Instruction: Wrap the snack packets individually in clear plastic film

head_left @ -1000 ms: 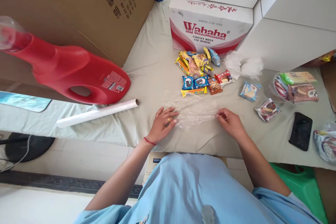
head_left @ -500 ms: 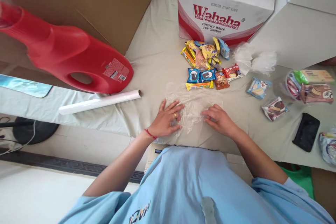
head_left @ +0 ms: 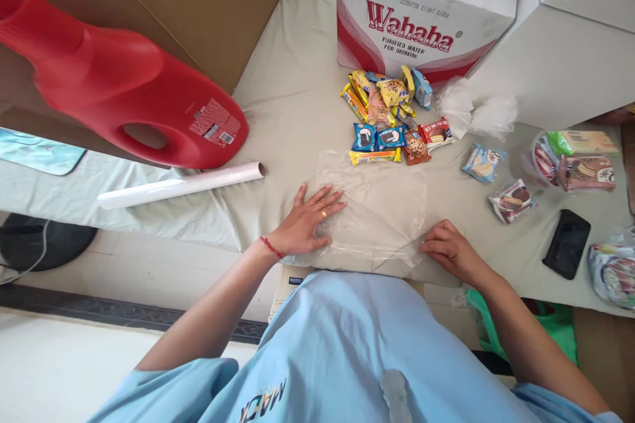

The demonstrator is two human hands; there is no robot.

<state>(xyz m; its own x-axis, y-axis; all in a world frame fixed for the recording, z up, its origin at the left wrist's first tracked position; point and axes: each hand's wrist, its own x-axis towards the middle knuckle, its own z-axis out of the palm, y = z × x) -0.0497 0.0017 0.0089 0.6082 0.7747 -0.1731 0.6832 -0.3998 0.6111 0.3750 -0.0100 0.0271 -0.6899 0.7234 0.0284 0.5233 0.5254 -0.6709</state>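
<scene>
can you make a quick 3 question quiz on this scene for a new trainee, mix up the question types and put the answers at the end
1. Multiple choice: What is the left hand resting on?
a) the red bottle
b) the clear plastic
c) the white roll

2. True or false: The phone lies farther to the right in the picture than the right hand.

3. Fill in the blank: The big red brand word on the box behind the snack packs is ____.

Key: 1. b; 2. true; 3. Wahaha
</scene>
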